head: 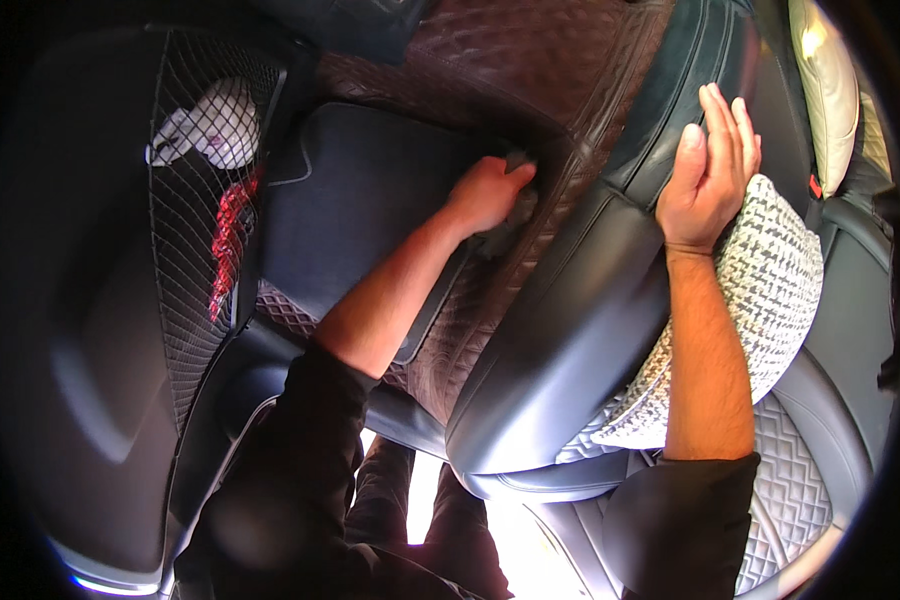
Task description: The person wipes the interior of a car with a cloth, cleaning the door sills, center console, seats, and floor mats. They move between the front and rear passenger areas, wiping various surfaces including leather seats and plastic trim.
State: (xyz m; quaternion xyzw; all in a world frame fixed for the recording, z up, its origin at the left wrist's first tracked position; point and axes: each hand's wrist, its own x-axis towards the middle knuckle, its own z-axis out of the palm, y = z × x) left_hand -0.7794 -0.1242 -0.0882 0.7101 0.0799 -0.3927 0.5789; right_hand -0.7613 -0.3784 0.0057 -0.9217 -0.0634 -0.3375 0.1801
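Note:
My left hand (487,196) reaches low into a car's footwell, its fingers closed on a grey, cloth-like piece (523,208) that is partly hidden and dim. This piece lies at the right edge of a dark floor mat (367,202), against the brown quilted floor lining (517,67). My right hand (709,176) rests on the black leather seat (570,322), holding nothing, with the thumb apart from the extended fingers. Beside that wrist and forearm leans a black-and-white houndstooth cushion (780,270).
At the left, a mesh pocket (187,330) on a black panel holds a crumpled white bundle (229,135) and a shiny red wrapper (231,240). A pale cushion (825,97) stands at the far right. A thin grey cord (305,161) lies near the mat's left edge.

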